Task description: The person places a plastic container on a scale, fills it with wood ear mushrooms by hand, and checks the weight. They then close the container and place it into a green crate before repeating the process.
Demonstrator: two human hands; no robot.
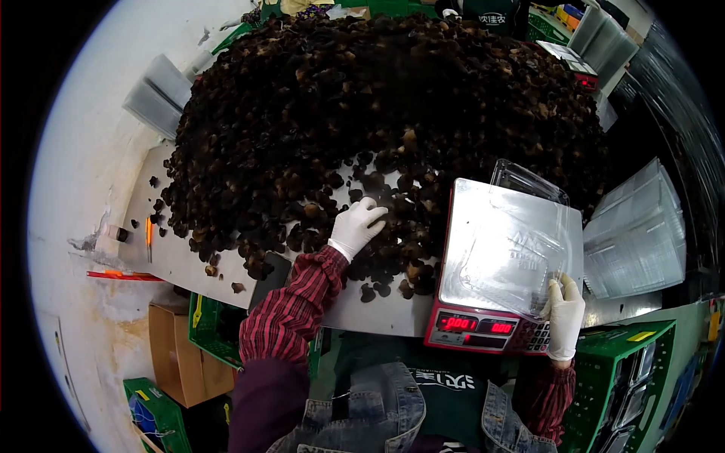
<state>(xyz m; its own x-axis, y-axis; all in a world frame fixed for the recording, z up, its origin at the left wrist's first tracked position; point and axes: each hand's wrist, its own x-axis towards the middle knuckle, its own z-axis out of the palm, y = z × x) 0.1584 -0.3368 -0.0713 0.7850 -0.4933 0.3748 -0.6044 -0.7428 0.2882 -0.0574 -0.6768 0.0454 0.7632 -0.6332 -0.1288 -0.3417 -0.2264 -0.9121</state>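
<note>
My left hand, in a white glove, reaches over loose dark wood ear mushrooms at the near edge of a big heap. Its fingers are slightly curled and apart, with nothing visible between them. My right hand, also gloved, pinches the near right corner of a clear plastic box. That box lies over the metal plate of a red digital scale, with its far edge reaching past the plate. The scale's red display reads about -0.001 and 0.00.
A large mushroom heap covers most of the metal table. Stacked clear boxes stand at right, others at left. A dark flat object lies by my left forearm. Green crates stand below; a co-worker is opposite.
</note>
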